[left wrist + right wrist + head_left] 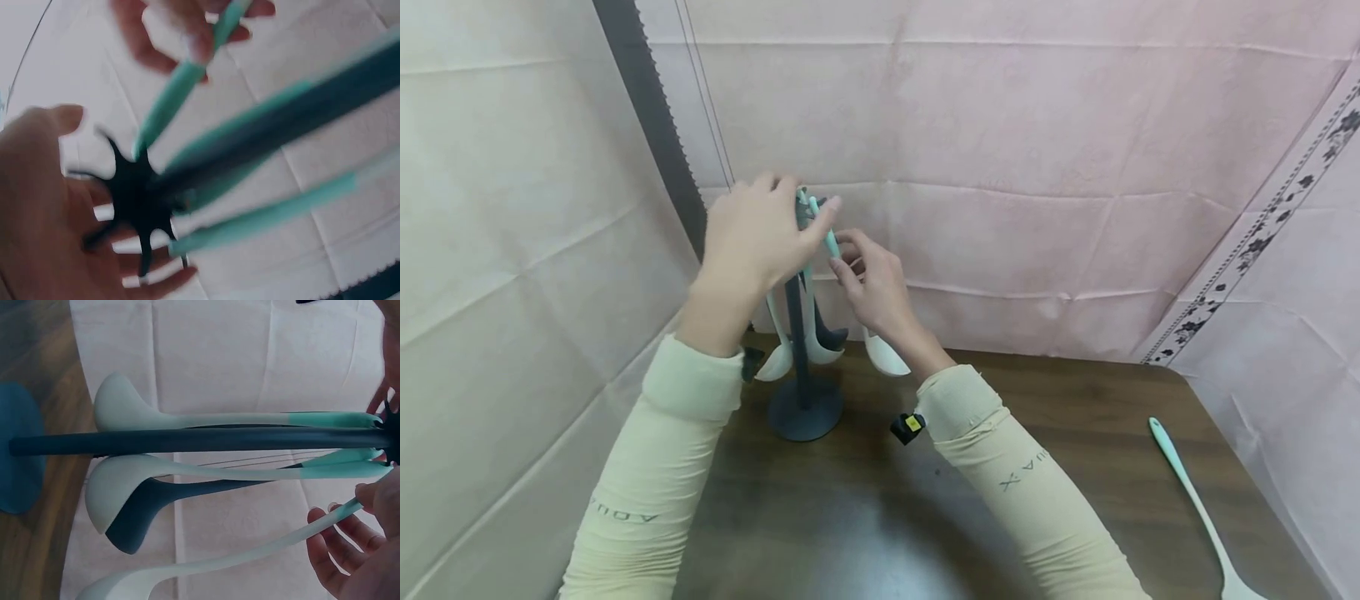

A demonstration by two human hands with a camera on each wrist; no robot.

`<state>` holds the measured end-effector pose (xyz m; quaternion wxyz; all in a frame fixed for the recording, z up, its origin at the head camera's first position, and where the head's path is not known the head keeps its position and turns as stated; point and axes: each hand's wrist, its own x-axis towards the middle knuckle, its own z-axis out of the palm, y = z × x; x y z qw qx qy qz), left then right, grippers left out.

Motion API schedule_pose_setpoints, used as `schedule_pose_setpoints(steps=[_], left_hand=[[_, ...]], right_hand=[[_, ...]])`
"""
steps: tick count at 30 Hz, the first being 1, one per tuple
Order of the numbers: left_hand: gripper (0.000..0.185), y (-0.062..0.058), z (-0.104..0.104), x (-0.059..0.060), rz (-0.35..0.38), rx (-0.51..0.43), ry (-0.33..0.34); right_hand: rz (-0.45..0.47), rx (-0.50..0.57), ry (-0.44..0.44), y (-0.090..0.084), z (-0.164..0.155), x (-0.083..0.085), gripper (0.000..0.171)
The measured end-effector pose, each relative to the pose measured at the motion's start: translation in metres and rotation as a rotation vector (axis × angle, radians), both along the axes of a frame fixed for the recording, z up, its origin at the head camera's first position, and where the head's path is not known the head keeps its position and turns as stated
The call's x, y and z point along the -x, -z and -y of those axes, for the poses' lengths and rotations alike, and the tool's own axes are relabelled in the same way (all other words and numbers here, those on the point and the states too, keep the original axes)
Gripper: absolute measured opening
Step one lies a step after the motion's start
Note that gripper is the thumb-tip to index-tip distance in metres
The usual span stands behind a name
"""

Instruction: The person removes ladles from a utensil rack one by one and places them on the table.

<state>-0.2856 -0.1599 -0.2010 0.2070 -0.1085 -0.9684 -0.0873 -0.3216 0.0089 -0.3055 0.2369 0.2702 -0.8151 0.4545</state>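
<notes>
the utensil stand point(803, 408) is dark slate blue, pole and round base alike. the ladles hanging on it point(187, 419) are off-white with mint-green handle ends, and one scoop point(134, 515) is the same dark blue. the spoon lying apart point(1195, 500) is white fading to mint at its tip. the table point(1075, 417) is dark brown woodgrain. the sleeves point(655, 467) are pale yellow with grey lettering. the backdrop cloth point(1000, 125) is pale pink, with a black floral border strip point(1262, 242) at right.
</notes>
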Motion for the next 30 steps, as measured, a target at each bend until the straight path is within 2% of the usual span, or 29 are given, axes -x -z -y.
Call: schedule_pose_setpoints(steps=[4, 8, 12, 18, 21, 26, 30], left_hand=[[0.072, 0.005, -0.014, 0.004, -0.074, 0.002, -0.065], [0.063, 0.011, -0.013, 0.010, -0.144, -0.025, -0.059], [0.061, 0.015, -0.004, 0.018, -0.162, -0.052, 0.029], [0.055, 0.016, 0.020, 0.031, -0.140, -0.124, 0.251], [0.050, 0.015, 0.031, 0.034, -0.128, -0.174, 0.335], [0.046, 0.013, 0.043, 0.034, -0.104, -0.200, 0.388], [0.048, 0.009, 0.045, 0.029, -0.082, -0.168, 0.357]], right_hand=[[0.019, 0.005, -0.006, 0.000, 0.000, 0.000, 0.030], [0.007, -0.013, -0.003, -0.001, -0.001, 0.000, 0.030], [-0.002, -0.031, 0.026, 0.000, -0.001, 0.000, 0.029], [0.007, -0.014, 0.017, 0.003, 0.002, -0.003, 0.029], [-0.016, -0.007, 0.010, 0.003, 0.004, -0.004, 0.029], [-0.047, -0.019, 0.006, 0.003, 0.006, -0.006, 0.029], [-0.060, -0.026, -0.003, 0.003, 0.006, -0.008, 0.029]])
